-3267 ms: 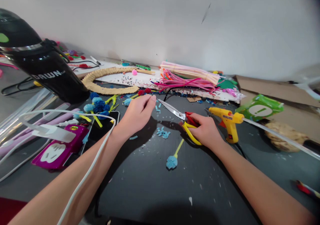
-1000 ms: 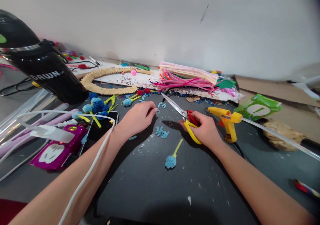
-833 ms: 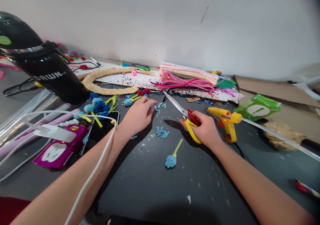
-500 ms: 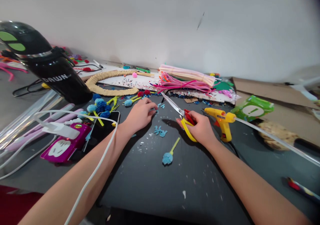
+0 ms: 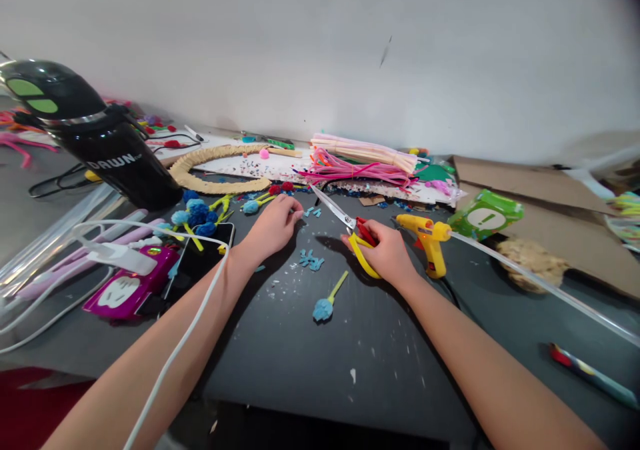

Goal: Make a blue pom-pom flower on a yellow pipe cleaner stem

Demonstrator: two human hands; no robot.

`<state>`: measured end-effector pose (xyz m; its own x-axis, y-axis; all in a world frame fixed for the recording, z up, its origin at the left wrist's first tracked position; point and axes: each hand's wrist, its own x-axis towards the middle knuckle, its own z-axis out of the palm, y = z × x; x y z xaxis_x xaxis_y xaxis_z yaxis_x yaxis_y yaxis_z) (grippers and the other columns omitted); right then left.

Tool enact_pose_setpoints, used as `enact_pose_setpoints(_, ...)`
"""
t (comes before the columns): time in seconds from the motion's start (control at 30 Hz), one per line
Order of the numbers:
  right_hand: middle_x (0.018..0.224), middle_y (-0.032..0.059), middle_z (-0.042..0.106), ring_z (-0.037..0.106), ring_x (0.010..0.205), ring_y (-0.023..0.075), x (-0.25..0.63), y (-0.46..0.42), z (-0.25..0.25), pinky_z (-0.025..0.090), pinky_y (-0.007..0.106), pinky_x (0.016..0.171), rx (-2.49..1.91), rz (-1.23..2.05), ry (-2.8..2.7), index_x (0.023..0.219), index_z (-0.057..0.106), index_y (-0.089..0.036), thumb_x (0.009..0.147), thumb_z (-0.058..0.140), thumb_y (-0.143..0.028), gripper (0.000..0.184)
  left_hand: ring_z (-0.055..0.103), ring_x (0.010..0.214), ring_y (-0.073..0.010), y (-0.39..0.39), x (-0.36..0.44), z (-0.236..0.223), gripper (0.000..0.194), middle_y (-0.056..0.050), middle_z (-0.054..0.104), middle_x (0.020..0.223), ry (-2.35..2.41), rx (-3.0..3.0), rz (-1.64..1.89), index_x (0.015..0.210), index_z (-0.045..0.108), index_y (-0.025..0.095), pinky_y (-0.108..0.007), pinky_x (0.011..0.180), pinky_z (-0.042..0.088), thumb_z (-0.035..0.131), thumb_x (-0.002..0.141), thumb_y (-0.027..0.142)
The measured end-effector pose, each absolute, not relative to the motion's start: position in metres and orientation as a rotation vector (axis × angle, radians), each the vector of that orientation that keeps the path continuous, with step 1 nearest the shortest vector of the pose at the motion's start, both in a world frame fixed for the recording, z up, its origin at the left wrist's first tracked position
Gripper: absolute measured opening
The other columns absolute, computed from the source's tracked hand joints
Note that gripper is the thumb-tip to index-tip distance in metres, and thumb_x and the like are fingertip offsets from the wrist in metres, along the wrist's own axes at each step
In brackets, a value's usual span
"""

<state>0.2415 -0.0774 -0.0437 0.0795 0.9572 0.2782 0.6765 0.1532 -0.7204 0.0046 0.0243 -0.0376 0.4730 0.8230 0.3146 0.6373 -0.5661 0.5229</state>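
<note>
My right hand (image 5: 385, 253) is wrapped round the red and yellow handles of a pair of scissors (image 5: 334, 209); the closed blades point away and to the left. My left hand (image 5: 277, 227) rests low over the dark table, its fingers curled in with thumb and fingertips together. What they pinch, if anything, is hidden. Beside its fingertips lie small blue snippets (image 5: 313, 212). Between the hands is a little pile of light blue cut pieces (image 5: 311, 260). Nearer to me lies a light blue flower (image 5: 323, 309) with a yellow-green stem.
A yellow glue gun (image 5: 425, 237) with a clear stick stands at the right, by a green packet (image 5: 487, 215). Pipe cleaners (image 5: 360, 163) lie behind. Left are blue pom-pom flowers (image 5: 200, 213), a black bottle (image 5: 125, 163) and a purple power adapter (image 5: 133, 283); a white cable crosses my left forearm.
The view has shifted a little, so most things appear further left. My left thumb and fingertips have drawn closer together. The scissors stay in my right hand.
</note>
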Motion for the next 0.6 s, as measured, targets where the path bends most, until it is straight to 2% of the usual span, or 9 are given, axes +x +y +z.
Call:
enact_pose_setpoints(0.17, 0.064, -0.0029, 0.052, 0.042, 0.058, 0.0112, 0.239, -0.079, -0.043, 0.031, 0.023, 0.054, -1.661, 0.417, -1.681, 0.070, 0.050, -0.020, 0.073, 0.069, -0.048, 0.034, 0.059, 0.068, -0.0144, 0.017, 0.002, -0.028, 0.016, -0.002, 0.067, 0.079, 1.216, 2.162, 0.948, 0.092, 0.060, 0.018, -0.026, 0.065, 0.045, 0.049, 0.091, 0.030)
enact_pose_setpoints(0.37, 0.062, -0.0031, 0.053, 0.044, 0.057, 0.0116, 0.250, -0.082, -0.041, 0.031, 0.023, 0.053, -1.751, 0.367, -1.725, 0.071, 0.052, -0.020, 0.072, 0.069, -0.049, 0.033, 0.067, 0.077, -0.0158, 0.016, -0.002, -0.025, 0.017, -0.004, 0.072, 0.087, 1.119, 2.029, 1.095, 0.097, 0.066, 0.018, -0.026, 0.074, 0.051, 0.058, 0.085, 0.026)
enact_pose_setpoints(0.6, 0.061, -0.0028, 0.053, 0.045, 0.057, 0.0113, 0.259, -0.081, -0.042, 0.032, 0.023, 0.053, -1.686, 0.357, -1.750, 0.068, 0.053, -0.019, 0.073, 0.069, -0.049, 0.035, 0.062, 0.068, -0.0152, 0.015, -0.003, -0.018, 0.024, -0.003, 0.069, 0.074, 1.102, 1.933, 1.077, 0.088, 0.068, 0.016, -0.025, 0.065, 0.049, 0.058, 0.086, 0.038)
